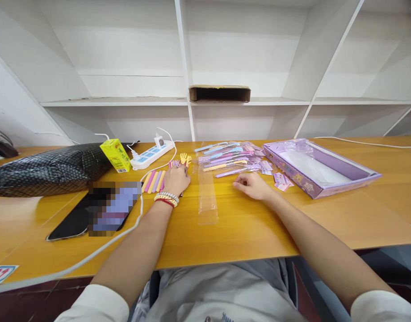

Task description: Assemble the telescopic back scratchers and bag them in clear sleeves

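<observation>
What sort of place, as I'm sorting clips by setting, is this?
Probably a shared workroom or office: there is a long wooden table, white shelves run behind it, and a power strip sits on top.

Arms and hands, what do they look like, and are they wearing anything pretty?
Both the left hand and right hand have no gloves. The left wrist wears twisty pale and tan bands, plus a dark red band. No bracelet shows on the right wrist. Plain, whitish sleeves leave both forearms bare.
</observation>
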`<state>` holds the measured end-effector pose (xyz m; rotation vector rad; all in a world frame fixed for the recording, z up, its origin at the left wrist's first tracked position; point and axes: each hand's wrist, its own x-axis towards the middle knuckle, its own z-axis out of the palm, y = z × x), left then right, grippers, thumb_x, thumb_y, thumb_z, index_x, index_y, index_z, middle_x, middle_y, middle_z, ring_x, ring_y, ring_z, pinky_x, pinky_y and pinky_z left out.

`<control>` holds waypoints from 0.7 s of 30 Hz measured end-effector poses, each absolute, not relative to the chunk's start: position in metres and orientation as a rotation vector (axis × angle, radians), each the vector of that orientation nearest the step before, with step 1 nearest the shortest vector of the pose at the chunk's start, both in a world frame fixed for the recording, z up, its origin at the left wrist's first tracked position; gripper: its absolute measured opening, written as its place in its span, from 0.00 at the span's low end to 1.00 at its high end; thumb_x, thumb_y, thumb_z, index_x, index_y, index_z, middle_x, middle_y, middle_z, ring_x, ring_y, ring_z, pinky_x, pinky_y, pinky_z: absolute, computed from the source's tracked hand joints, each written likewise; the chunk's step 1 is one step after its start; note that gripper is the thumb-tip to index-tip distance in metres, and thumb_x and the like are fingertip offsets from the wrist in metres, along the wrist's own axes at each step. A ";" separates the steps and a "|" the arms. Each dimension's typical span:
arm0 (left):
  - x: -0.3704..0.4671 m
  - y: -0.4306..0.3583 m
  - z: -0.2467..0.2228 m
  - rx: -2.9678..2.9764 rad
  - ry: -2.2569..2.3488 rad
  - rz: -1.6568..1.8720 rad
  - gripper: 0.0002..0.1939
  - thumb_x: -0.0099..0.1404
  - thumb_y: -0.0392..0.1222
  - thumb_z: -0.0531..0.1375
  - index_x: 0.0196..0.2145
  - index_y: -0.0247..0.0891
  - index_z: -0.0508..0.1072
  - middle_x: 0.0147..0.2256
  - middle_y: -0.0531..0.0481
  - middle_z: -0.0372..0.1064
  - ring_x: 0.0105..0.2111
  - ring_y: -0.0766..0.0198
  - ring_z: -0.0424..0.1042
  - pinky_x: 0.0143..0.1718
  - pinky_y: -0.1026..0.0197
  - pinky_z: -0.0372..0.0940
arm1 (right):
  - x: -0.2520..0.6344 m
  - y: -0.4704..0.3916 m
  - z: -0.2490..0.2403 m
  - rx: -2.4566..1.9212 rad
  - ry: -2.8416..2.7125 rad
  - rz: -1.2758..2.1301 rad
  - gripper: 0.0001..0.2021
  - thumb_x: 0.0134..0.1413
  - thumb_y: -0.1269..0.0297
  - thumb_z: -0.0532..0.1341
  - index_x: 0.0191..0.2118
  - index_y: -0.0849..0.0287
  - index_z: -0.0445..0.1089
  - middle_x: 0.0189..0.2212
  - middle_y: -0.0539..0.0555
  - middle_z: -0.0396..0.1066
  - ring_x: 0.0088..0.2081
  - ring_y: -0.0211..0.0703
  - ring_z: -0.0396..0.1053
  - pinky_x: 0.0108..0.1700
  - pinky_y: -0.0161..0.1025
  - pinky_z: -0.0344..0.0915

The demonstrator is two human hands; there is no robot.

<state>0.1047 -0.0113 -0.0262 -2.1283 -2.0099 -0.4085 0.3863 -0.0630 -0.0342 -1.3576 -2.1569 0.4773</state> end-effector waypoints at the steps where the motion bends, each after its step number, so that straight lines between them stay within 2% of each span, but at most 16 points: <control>1: 0.104 -0.010 -0.027 -2.135 -2.005 -0.432 0.19 0.57 0.41 0.51 0.44 0.35 0.72 0.40 0.37 0.70 0.40 0.50 0.69 0.41 0.54 0.63 | 0.386 -0.063 -0.034 -1.360 -2.162 0.473 0.12 0.53 0.58 0.57 0.31 0.61 0.71 0.23 0.52 0.71 0.24 0.35 0.64 0.28 0.33 0.56; 8: 0.101 -0.007 -0.027 -2.167 -2.030 -0.443 0.15 0.56 0.43 0.53 0.39 0.37 0.73 0.36 0.41 0.71 0.39 0.53 0.70 0.40 0.56 0.63 | 0.385 -0.064 -0.033 -1.370 -2.183 0.470 0.12 0.54 0.58 0.56 0.30 0.60 0.71 0.24 0.52 0.71 0.24 0.36 0.64 0.28 0.33 0.56; 12: 0.102 -0.012 -0.022 -2.128 -2.118 -0.351 0.17 0.57 0.47 0.54 0.40 0.37 0.73 0.36 0.40 0.72 0.38 0.51 0.71 0.38 0.55 0.64 | 0.386 -0.065 -0.033 -1.367 -2.184 0.467 0.11 0.54 0.58 0.56 0.31 0.60 0.71 0.24 0.52 0.71 0.24 0.35 0.64 0.28 0.33 0.56; 17: 0.105 -0.018 -0.014 -2.078 -2.117 -0.328 0.17 0.57 0.46 0.53 0.41 0.38 0.72 0.37 0.39 0.72 0.40 0.50 0.71 0.38 0.54 0.64 | 0.386 -0.064 -0.033 -1.376 -2.193 0.469 0.11 0.53 0.58 0.56 0.31 0.60 0.71 0.23 0.52 0.71 0.24 0.35 0.64 0.28 0.33 0.56; 21: 0.107 -0.020 -0.010 -2.090 -2.150 -0.263 0.18 0.57 0.50 0.52 0.38 0.36 0.73 0.36 0.37 0.72 0.39 0.48 0.71 0.38 0.53 0.64 | 0.385 -0.065 -0.032 -1.382 -2.206 0.484 0.11 0.53 0.59 0.57 0.30 0.60 0.71 0.24 0.52 0.71 0.24 0.35 0.64 0.28 0.33 0.56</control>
